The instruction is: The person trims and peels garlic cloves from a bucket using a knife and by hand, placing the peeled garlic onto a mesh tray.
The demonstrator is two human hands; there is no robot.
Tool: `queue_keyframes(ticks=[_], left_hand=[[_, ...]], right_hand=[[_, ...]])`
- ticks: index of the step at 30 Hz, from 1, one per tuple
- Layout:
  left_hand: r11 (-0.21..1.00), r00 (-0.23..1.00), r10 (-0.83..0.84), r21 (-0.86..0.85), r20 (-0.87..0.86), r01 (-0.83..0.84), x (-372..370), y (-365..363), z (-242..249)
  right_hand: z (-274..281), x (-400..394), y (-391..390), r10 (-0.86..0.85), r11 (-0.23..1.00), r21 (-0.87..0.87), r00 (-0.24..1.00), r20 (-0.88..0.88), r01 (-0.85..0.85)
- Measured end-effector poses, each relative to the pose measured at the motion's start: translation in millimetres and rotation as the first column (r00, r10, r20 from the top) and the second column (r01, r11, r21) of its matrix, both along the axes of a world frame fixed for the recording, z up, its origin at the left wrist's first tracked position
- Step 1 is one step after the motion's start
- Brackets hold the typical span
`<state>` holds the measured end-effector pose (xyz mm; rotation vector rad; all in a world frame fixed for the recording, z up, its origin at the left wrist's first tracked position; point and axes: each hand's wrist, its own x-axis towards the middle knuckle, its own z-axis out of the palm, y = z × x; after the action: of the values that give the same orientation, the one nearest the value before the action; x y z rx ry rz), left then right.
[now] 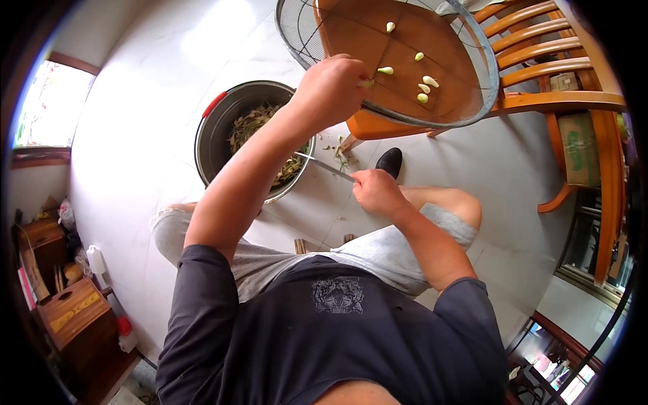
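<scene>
My left hand (331,91) is stretched across to the near left rim of a round mesh basket (491,64). Its fingers pinch a small pale green bulb (366,83), partly covered by the fingertips. Several whitish-green bulbs (423,88) lie scattered in the basket. Lower down, my right hand (379,192) is closed around the handle of a knife (326,167). The thin blade points left, with its tip over the rim of a metal bucket (214,145). Dry stalks and green-brown trimmings (251,125) lie inside the bucket, partly hidden by my left forearm.
The basket rests on a wooden chair (378,127) with a slatted back. Scraps (341,156) litter the tiled floor beside the bucket, near a dark shoe (389,163). A cardboard box (579,150) is at right; a wooden cabinet (74,310) stands at left.
</scene>
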<state>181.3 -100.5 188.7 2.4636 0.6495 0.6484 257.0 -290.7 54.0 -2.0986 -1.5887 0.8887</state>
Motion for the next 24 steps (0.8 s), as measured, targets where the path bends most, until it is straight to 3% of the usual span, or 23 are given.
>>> queue_keyframes(ticks=[1,4,5,6,8,10,11,14,16,19,24], left_hand=[[0.999,0.994,-0.033,0.024,-0.106,0.035,7.7,4.7,-1.0],[0.998,1.000,-0.009,-0.067,0.030,0.011,5.8,2.9,9.3],[0.982,0.988,0.017,-0.188,0.151,0.011,-4.4,5.6,10.4],[0.946,0.987,0.089,-0.321,0.133,-0.042,-20.8,6.6,20.2],[0.824,0.926,0.345,-0.522,0.155,-0.220,-54.4,24.4,3.9],[0.665,0.847,0.531,-0.622,0.003,-0.415,-91.0,50.5,-32.5],[0.578,0.836,0.543,-0.690,-0.075,-0.437,-110.2,70.1,-72.8],[0.563,0.830,0.448,-0.617,-0.331,-0.550,-146.1,85.2,-153.4],[0.527,0.757,0.433,-0.543,-0.490,-0.654,-152.5,88.8,-198.2],[0.634,0.715,0.447,-0.373,-0.537,-0.677,-151.0,84.4,-233.0],[0.833,0.734,0.355,-0.161,-0.580,-0.530,-140.5,68.1,-252.8]], right_hand=[[-1.0,0.7,-1.7,0.069,0.993,0.092,0.997,0.027,-0.071],[0.7,2.1,-0.1,0.083,0.993,0.081,0.995,0.061,-0.088],[3.5,3.6,0.5,0.048,0.995,0.086,0.998,0.042,-0.051],[9.1,3.9,0.3,0.015,0.996,0.088,1.000,0.018,-0.017],[15.8,1.4,2.7,-0.033,0.998,0.057,0.999,-0.007,0.034],[17.9,4.4,6.5,-0.065,0.998,-0.009,0.998,0.005,0.065],[19.9,4.1,6.0,-0.092,0.996,-0.009,0.995,-0.040,0.092],[26.9,2.9,9.3,-0.149,0.988,0.014,0.981,-0.123,0.152],[30.2,1.8,11.1,-0.168,0.985,0.024,0.976,-0.138,0.173],[35.6,1.8,16.3,-0.169,0.985,-0.003,0.971,-0.168,0.171],[29.6,2.3,20.3,-0.164,0.986,-0.017,0.977,-0.138,0.163]])
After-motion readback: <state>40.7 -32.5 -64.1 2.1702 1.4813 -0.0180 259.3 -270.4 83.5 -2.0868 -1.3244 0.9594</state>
